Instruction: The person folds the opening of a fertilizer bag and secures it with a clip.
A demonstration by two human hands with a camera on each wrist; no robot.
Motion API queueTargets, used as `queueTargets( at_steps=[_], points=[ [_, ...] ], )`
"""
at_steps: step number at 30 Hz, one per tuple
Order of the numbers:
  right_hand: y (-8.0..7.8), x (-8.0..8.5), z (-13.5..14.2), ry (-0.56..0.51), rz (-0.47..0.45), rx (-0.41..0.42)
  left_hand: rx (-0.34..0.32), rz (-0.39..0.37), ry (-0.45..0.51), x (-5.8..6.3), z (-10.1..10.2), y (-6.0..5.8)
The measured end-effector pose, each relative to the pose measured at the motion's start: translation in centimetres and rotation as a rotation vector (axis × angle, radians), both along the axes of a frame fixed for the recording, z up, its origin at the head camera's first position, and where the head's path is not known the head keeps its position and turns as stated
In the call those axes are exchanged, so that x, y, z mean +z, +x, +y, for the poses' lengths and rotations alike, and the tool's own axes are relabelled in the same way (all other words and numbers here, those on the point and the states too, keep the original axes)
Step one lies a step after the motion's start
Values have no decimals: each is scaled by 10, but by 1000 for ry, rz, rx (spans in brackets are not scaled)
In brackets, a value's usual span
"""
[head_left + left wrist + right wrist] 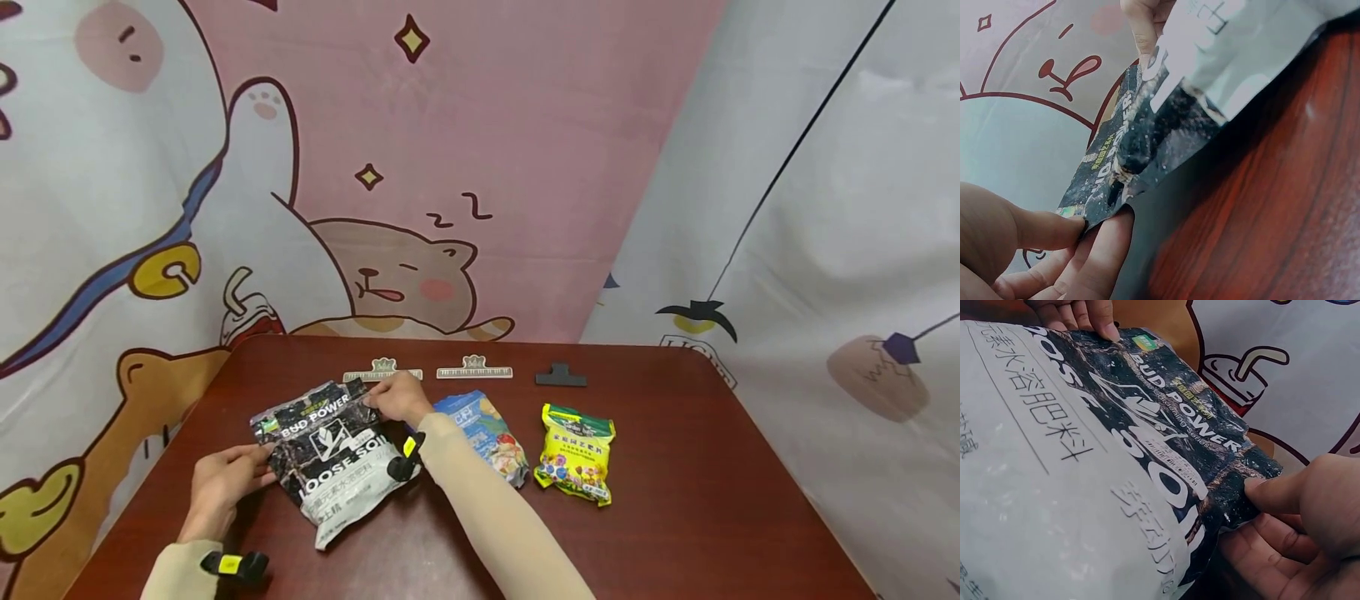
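Observation:
A black and white bag of loose soil [333, 454], marked "BUD POWER", is held between both hands at the left of the table. My left hand [228, 483] pinches its left edge, thumb on top and fingers beneath, as the left wrist view shows on the bag [1166, 119]. The right hand [401, 398] pinches the upper right edge; in the right wrist view its thumb [1279, 494] presses on the printed face. Just right of the bag lies a blue packet [487, 433], partly hidden by the right forearm.
A yellow and green packet [576, 454] lies right of the blue one. Along the back of the brown table [697, 500] are two pale ruler-edged clips [475, 367] and a black clip [561, 376]. A printed cloth [525, 125] hangs behind.

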State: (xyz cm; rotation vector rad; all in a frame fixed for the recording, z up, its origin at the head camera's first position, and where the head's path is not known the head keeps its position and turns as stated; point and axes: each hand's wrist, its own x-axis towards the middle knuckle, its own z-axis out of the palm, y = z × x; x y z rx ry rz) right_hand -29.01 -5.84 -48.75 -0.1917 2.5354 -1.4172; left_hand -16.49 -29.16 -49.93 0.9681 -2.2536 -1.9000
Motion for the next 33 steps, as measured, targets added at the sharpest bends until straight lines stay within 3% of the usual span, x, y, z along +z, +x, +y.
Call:
queueTargets(
  at_steps=[12, 19, 33],
  points=[
    [6, 3, 9, -159, -25, -32, -18, 16, -55, 6, 2, -1],
    [11, 8, 17, -261, -37, -54, -24, 63, -106, 14, 4, -7],
    [27, 20, 33, -263, 12, -81, -61, 115, -126, 24, 8, -15]
  ],
)
